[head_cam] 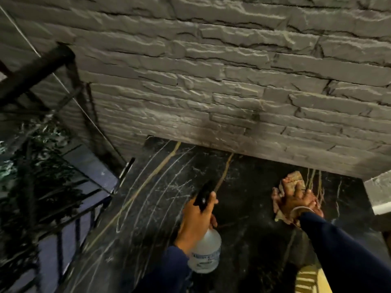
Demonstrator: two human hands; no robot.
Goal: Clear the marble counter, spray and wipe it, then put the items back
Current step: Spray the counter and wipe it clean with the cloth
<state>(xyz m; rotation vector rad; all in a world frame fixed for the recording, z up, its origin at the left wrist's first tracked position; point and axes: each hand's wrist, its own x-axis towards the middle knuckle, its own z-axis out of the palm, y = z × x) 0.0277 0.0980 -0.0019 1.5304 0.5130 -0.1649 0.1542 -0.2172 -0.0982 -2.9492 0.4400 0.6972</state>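
Observation:
The black marble counter (160, 208) with white and gold veins fills the lower middle of the view. My left hand (195, 220) grips a clear spray bottle (204, 252) with a black trigger head, held just above the counter's near middle. My right hand (296, 198) presses flat on a tan cloth (294, 178), which lies on the counter near the back right, close to the stone wall. Both sleeves are dark blue.
A grey stacked-stone wall (211, 81) rises directly behind the counter. A black metal railing (42, 66) and dark foliage (31, 166) stand at the left past the counter's edge. A white ledge (378, 193) juts in at right. Something woven and yellow (311, 280) shows at the bottom right.

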